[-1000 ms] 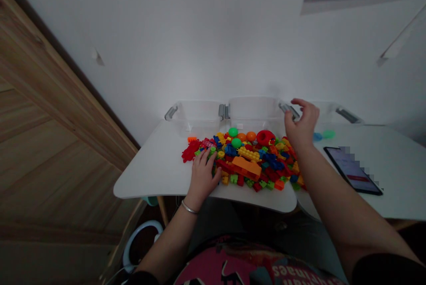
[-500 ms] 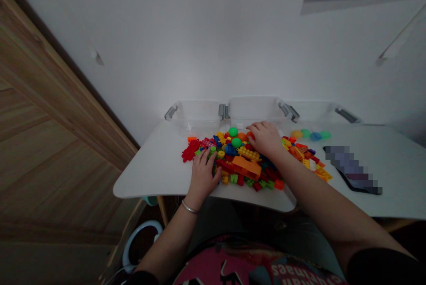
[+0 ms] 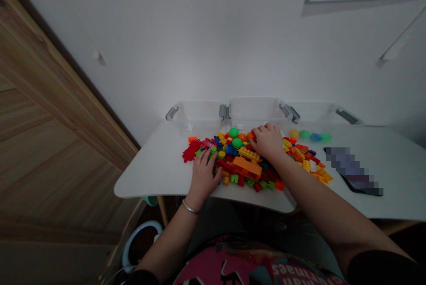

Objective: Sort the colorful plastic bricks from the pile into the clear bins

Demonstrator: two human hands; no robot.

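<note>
A heap of colourful toy building bricks (image 3: 246, 167) lies on the white tabletop in front of me. My left hand (image 3: 205, 175) rests on the heap's left side, fingers spread, beside a red toy piece (image 3: 191, 151) and small green bricks. At the back of the heap, my right hand (image 3: 270, 143) bends its fingers and thumb around an orange ball (image 3: 251, 136), which it partly covers. Two green balls (image 3: 234, 132) and another orange ball (image 3: 242, 137) sit close by. Between my hands lies a large orange block (image 3: 246, 168) with a yellow studded brick (image 3: 249, 155) behind it.
Three clear plastic bins (image 3: 254, 108) with grey latches stand along the wall. Coloured balls (image 3: 304, 134) show in the right one. A phone-like flat object (image 3: 354, 172), blurred out, lies to the right. A wooden door (image 3: 49, 143) is at the left.
My right hand has drawn slightly to the right, its fingers more bent. The left hand and the heap look the same. The view has shifted a little.
</note>
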